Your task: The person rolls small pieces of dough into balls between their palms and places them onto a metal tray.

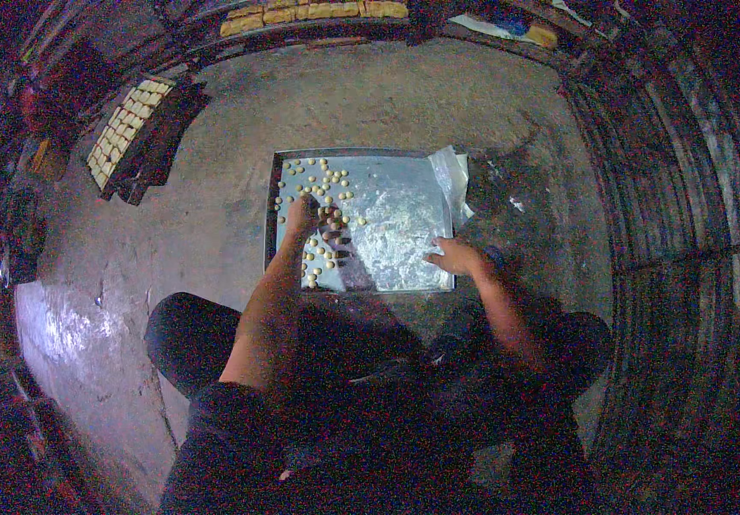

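Note:
A rectangular metal tray [383, 168] lies on the floor before me. Small round pale balls, which look like dough [323, 162], are scattered over its left part. White powder [389, 238] coats much of the right part. My left hand [302, 215] is over the left part among the balls; its fingers are partly hidden and whether it holds one is unclear. At the tray's right edge, near the lower corner, my right hand [455, 256] has its fingers apart over the powder, with nothing seen in it. A whitish plastic sheet or bag [452, 183] lies across the upper right edge.
Concrete floor [370, 90] surrounds the tray. At the left stands a rack or tray of pale rectangular pieces [128, 129]. Golden baked-looking pieces [318, 11] line a tray at the far edge. Dark slatted racks or panels [679, 193] run along the right.

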`<state>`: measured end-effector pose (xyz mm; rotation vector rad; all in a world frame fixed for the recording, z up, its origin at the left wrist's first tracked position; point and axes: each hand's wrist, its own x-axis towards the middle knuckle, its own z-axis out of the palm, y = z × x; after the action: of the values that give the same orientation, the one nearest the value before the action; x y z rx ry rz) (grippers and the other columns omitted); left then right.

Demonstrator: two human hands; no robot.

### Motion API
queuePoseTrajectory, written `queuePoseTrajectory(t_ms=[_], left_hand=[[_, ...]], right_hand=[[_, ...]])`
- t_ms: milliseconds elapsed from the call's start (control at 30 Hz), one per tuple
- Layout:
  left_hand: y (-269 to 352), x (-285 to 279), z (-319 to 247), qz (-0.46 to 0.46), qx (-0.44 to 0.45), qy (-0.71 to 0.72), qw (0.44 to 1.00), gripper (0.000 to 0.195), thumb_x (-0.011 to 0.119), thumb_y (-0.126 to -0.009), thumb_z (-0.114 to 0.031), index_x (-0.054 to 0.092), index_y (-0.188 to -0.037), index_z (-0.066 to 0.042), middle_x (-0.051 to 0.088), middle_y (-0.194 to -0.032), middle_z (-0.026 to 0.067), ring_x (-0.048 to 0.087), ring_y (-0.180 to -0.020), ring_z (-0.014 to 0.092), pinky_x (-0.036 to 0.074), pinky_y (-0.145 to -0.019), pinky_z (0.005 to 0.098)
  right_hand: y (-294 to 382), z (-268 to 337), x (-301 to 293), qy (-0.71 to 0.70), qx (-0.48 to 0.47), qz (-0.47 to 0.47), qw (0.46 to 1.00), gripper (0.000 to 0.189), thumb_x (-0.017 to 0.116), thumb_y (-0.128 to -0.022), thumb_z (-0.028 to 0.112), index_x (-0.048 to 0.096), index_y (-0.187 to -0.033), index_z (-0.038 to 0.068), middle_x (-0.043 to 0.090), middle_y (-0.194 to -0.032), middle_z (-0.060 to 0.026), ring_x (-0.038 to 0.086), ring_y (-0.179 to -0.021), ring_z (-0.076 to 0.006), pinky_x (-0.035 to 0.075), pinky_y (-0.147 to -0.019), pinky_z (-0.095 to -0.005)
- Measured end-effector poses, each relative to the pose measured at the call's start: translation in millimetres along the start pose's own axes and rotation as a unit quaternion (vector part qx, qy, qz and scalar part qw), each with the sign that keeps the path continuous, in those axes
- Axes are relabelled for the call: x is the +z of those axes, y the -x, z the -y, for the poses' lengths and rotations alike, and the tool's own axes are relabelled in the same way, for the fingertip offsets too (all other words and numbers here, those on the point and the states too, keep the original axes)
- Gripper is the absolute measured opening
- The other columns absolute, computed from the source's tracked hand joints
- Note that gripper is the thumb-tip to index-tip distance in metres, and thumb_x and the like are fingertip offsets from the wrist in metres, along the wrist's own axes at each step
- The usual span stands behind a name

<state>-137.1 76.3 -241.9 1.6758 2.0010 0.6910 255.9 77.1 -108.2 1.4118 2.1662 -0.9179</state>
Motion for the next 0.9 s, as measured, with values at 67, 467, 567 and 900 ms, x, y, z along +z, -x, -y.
queuePoseTrajectory(t_ms=[67,467,567,900], left_hand=[[5,-23,23,-0.04,0.03,-0.014,0.999,0.032,0.08,-0.062,-0.014,0.06,-0.085,-0.002,0.064,-0.08,0.0216,0.065,-0.081,0.043,0.05,-0.068,0.0469],[-19,-53,25,-0.04,0.036,-0.005,0.999,0.021,0.056,-0.071,0.002,0.057,-0.092,-0.001,0.064,-0.085,0.0258,0.062,-0.088,0.048,0.048,-0.067,0.05],[-26,-40,28,-0.045,0.032,0.028,0.998,0.021,0.062,-0.072,-0.003,0.057,-0.092,-0.001,0.064,-0.084,0.0251,0.062,-0.087,0.047,0.049,-0.068,0.0495],[0,-17,76,0.079,-0.036,0.004,0.996,0.03,0.075,-0.074,-0.025,0.066,-0.094,-0.004,0.07,-0.084,0.0171,0.069,-0.085,0.034,0.053,-0.069,0.0443]], right_hand=[[-5,31,-11,0.001,-0.025,0.025,0.999,0.068,0.057,-0.091,0.052,0.05,-0.134,0.0,0.054,-0.132,-0.0259,0.052,-0.122,-0.0416,0.042,-0.104,-0.0459],[-22,13,11,-0.003,-0.045,-0.008,0.999,0.07,0.054,-0.092,0.053,0.05,-0.131,-0.004,0.056,-0.129,-0.0278,0.054,-0.12,-0.043,0.043,-0.102,-0.0469],[-15,16,7,0.005,-0.034,-0.008,0.999,0.07,0.055,-0.092,0.053,0.051,-0.13,-0.006,0.057,-0.127,-0.0282,0.055,-0.118,-0.0438,0.044,-0.101,-0.0471],[-25,-3,24,-0.025,-0.047,-0.034,0.998,0.065,0.058,-0.091,0.05,0.054,-0.124,-0.006,0.06,-0.121,-0.0284,0.058,-0.114,-0.042,0.045,-0.098,-0.0457]])
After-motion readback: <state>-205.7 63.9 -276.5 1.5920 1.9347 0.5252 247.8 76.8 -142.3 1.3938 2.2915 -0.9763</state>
